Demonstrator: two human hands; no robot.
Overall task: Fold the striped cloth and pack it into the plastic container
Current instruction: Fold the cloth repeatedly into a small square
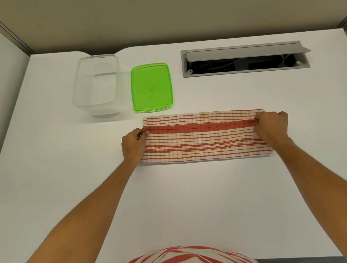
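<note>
The red-and-cream striped cloth (204, 143) lies on the white table as a long band, its near half folded over toward the far edge. My left hand (133, 145) pinches the folded edge at the cloth's left end. My right hand (273, 127) pinches the same edge at the right end. The clear plastic container (95, 85) stands open at the far left, apart from the cloth. Its green lid (151, 87) lies flat beside it on the right.
A grey cable hatch (245, 59) with its flap raised is set into the table at the far right. Partition walls close the back and left sides. The white table (173, 203) stretches bare between the cloth and its near edge.
</note>
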